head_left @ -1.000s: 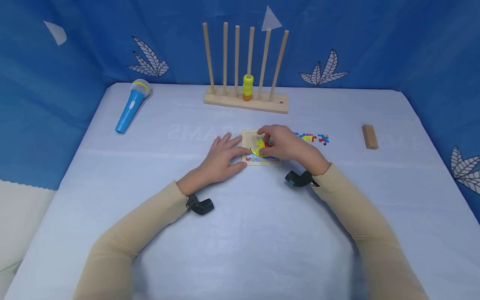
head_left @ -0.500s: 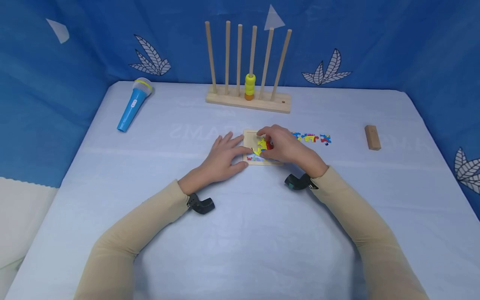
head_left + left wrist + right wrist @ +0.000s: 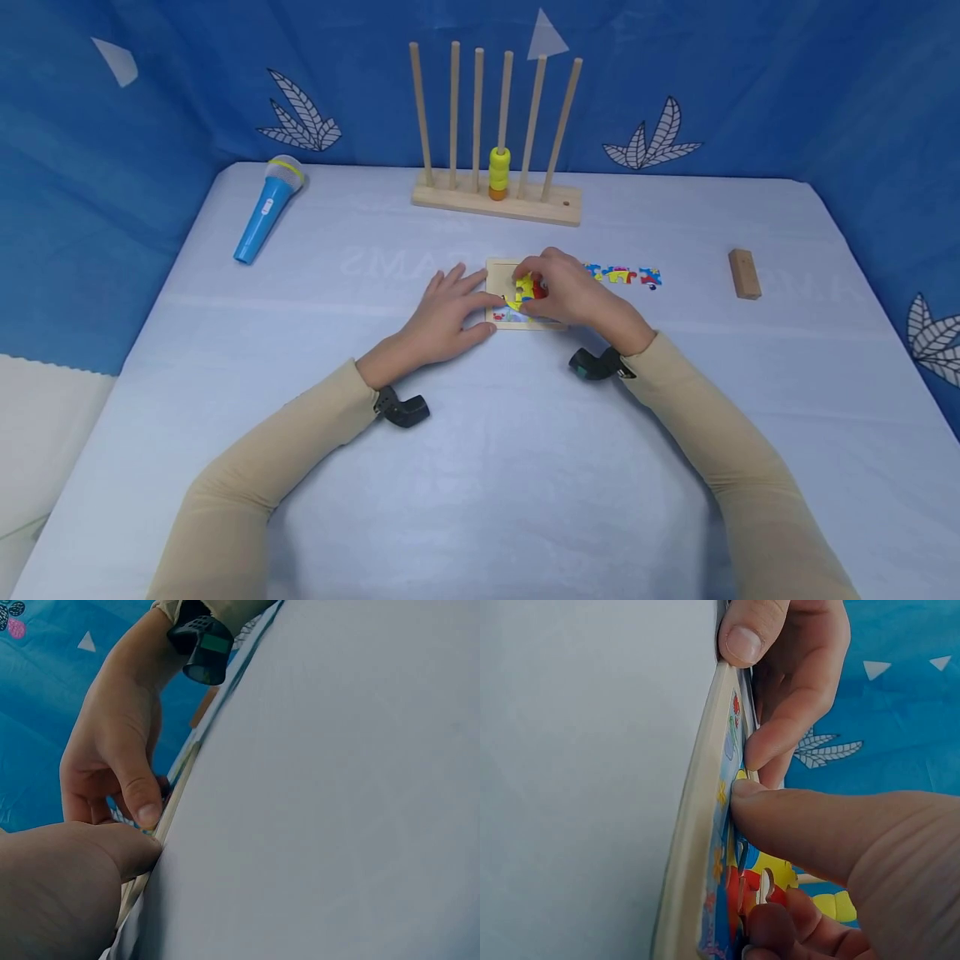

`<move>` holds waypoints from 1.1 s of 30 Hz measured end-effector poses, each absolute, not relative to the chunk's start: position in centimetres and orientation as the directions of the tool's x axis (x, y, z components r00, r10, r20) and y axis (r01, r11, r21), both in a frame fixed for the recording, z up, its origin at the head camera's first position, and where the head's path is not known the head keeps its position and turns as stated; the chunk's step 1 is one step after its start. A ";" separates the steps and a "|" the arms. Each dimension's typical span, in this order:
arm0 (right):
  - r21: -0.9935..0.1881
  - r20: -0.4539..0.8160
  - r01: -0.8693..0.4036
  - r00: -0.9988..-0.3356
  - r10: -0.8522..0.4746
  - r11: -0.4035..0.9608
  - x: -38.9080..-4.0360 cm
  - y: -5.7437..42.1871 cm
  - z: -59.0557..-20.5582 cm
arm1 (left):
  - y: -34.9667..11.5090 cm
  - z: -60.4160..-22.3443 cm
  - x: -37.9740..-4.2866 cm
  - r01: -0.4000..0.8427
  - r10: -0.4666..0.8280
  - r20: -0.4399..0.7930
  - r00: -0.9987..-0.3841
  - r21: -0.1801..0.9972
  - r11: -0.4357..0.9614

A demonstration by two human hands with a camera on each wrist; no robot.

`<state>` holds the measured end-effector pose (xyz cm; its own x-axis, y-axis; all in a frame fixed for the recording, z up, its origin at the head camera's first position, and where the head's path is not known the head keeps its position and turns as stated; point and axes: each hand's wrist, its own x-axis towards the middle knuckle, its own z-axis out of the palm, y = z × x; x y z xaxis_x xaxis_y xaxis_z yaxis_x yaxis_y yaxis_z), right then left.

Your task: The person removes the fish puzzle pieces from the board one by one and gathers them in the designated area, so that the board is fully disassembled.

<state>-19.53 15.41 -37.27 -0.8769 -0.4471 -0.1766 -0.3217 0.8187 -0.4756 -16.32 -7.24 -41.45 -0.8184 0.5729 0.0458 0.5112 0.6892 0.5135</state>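
Note:
A small wooden puzzle tray (image 3: 528, 327) lies mid-table, with a sea-picture strip along its near side and bare wood at its far left. My left hand (image 3: 442, 321) is spread flat at the tray's left edge, its thumb at the near corner and index fingertip over the frame. My right hand (image 3: 573, 292) bends over the tray, its thumb and fingers pinching a yellow-and-red puzzle piece (image 3: 525, 287). In the right wrist view, the thumb (image 3: 787, 817) presses on a yellow part while curled fingers sit by a raised red-and-yellow edge. My right hand hides the tray's right part.
Several loose puzzle pieces (image 3: 621, 275) lie right of the tray, partly behind my right hand. A wooden peg stand (image 3: 495, 204) with yellow and orange beads stands at the back. There is a blue toy microphone (image 3: 262, 217) at far left and a wooden block (image 3: 744, 273) at right.
My right hand's thumb and fingers have shifted slightly over the tray, and the yellow-and-red piece has turned a little. My left hand stays on the frame. The head view has shifted slightly.

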 end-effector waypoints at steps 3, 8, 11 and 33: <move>-0.483 -0.171 -0.319 -0.879 -0.445 0.816 -19.5 15.4 -37.2 | -7.2 -41.4 -16.3 0.513 0.573 0.050 -0.818 0.514 0.687; -0.490 -0.168 -0.325 -0.875 -0.454 0.808 -19.4 15.5 -37.1 | -7.3 -41.4 -16.3 0.515 0.573 0.055 -0.817 0.515 0.685; -0.493 -0.170 -0.337 -0.867 -0.469 0.802 -19.4 15.5 -37.1 | -7.3 -41.4 -16.4 0.515 0.574 0.057 -0.817 0.517 0.683; -0.572 -0.212 -0.304 -0.843 -0.495 0.762 -19.7 16.1 -37.3 | -7.2 -41.5 -16.2 0.503 0.570 0.034 -0.821 0.514 0.695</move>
